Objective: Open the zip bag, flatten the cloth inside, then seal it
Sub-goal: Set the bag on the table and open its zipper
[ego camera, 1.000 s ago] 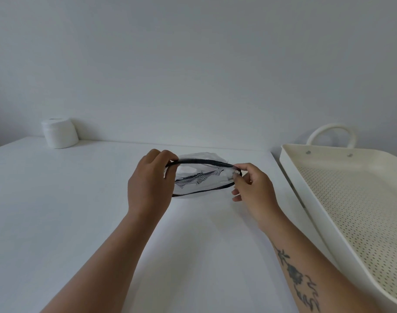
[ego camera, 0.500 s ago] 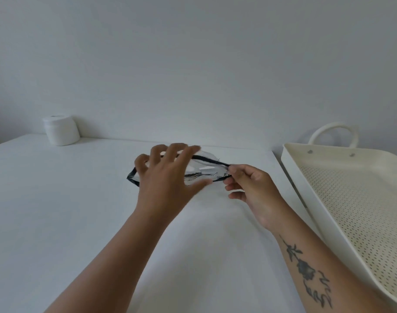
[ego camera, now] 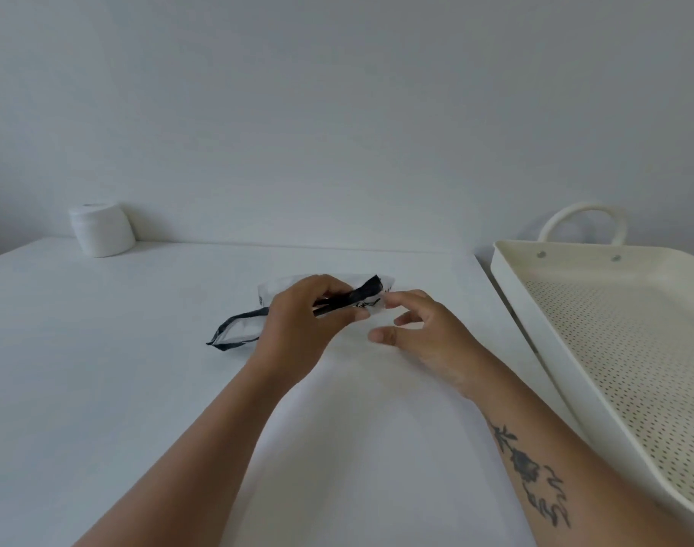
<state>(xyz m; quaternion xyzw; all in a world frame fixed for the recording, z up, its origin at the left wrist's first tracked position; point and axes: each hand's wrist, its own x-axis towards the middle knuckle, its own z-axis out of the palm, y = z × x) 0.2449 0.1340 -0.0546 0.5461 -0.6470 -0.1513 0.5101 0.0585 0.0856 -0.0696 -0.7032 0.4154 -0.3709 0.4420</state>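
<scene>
A clear zip bag (ego camera: 240, 329) with a black zip band lies on the white table (ego camera: 100, 369), its mouth gaping at the left end. My left hand (ego camera: 306, 329) pinches the black band near the bag's right part, thumb underneath. My right hand (ego camera: 428, 333) hovers just right of the bag with fingers spread; its fingertips touch the bag's clear right edge. The cloth inside shows only as a white patch with black marks (ego camera: 371, 304) between my hands; most of it is hidden by my left hand.
A cream perforated tray (ego camera: 614, 329) with a loop handle stands along the table's right edge. A white round jar (ego camera: 100, 230) sits at the back left against the wall.
My left hand moved from spreading the bag's mouth to pinching the black band. My right hand loosened its pinch and opened its fingers. The bag dropped lower and stretched leftward on the table.
</scene>
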